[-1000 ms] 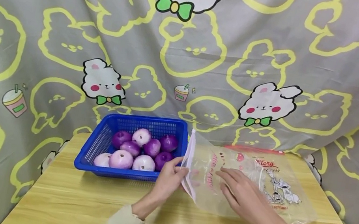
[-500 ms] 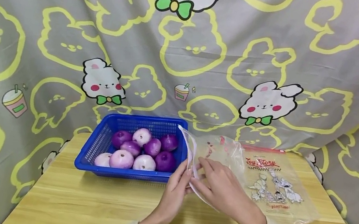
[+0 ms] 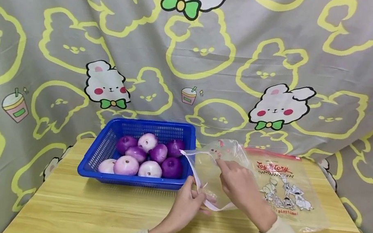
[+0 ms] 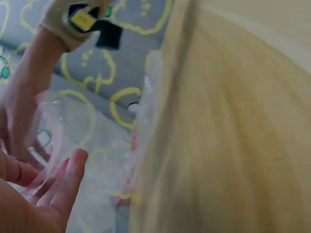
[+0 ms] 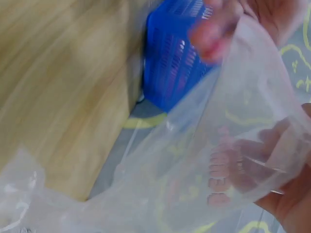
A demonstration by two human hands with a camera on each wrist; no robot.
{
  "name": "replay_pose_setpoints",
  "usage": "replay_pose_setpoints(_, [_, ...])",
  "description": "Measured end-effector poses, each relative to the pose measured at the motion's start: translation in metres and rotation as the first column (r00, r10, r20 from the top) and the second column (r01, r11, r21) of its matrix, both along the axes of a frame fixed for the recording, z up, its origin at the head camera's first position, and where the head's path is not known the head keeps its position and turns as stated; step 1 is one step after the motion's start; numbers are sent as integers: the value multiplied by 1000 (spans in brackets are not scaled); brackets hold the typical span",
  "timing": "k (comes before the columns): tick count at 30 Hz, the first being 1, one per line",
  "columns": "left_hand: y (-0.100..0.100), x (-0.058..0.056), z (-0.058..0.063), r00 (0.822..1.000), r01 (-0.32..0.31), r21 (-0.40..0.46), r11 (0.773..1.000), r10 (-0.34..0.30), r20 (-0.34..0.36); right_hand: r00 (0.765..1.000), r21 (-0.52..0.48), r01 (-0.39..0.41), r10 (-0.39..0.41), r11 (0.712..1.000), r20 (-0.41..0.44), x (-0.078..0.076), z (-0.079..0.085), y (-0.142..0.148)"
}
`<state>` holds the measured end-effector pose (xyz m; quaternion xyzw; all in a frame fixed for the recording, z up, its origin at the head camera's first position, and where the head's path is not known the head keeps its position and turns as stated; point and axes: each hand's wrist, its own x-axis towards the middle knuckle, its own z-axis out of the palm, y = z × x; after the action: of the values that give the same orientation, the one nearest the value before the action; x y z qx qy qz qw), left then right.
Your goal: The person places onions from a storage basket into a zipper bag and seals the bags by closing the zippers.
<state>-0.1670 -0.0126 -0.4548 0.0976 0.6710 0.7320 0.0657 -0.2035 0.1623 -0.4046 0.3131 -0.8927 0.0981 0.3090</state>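
A clear zip bag [image 3: 237,154] with a whitish zip strip and pinkish print gapes at its mouth, which faces the basket side. My left hand [image 3: 185,206] pinches the near part of the rim between thumb and fingers. On the opposite side, my right hand [image 3: 242,188] grips the bag's plastic near the mouth, fingers curled. Through the film in the right wrist view, fingers of the right hand [image 5: 286,179] show behind the pink lettering. The left hand [image 4: 48,194] appears low in the left wrist view, holding the pinkish edge.
Left of the hands stands a blue plastic basket [image 3: 132,180] holding several peeled purple onions [image 3: 126,165]. A second printed zip bag [image 3: 289,199] with a red zip lies flat on the wooden table [image 3: 86,215], to the right. A patterned cloth [image 3: 195,64] hangs behind.
My right hand has gone from the bag's side to its mouth, and the rim now spreads wider. The left hand has shifted right and slightly down. The onions and basket stay put.
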Motion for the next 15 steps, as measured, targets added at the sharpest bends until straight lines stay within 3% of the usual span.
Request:
replay_pose_setpoints(3, [-2,7,-3,999,48,-109,993,-46,20,997,-38,-31,29,999,-67,-2,4,7])
replay_pose_setpoints(5, [-6,15,-1,994,110,-238,965,-107,24,997,-51,-51,48,997,-60,-1,9,10])
replay_pose_setpoints(7, [-11,24,7,984,160,-395,905,-179,-13,998,-50,-67,65,996,-26,1,13,12])
replay_pose_setpoints(9, [-15,34,17,961,108,-563,819,-232,-154,997,-43,-78,78,996,8,3,17,12])
replay_pose_setpoints(10, [-15,38,24,934,48,-622,782,-255,-249,996,-35,-80,81,996,21,5,19,12])
replay_pose_setpoints(11, [-16,41,30,894,-33,-663,748,-275,-355,996,-30,-84,85,996,32,6,20,12])
replay_pose_setpoints(13, [-14,42,41,762,-235,-699,675,-319,-564,995,-15,-92,92,996,44,8,23,12])
replay_pose_setpoints(15, [-10,40,48,620,-389,-707,591,-399,-675,994,-6,-102,102,995,49,11,24,12])
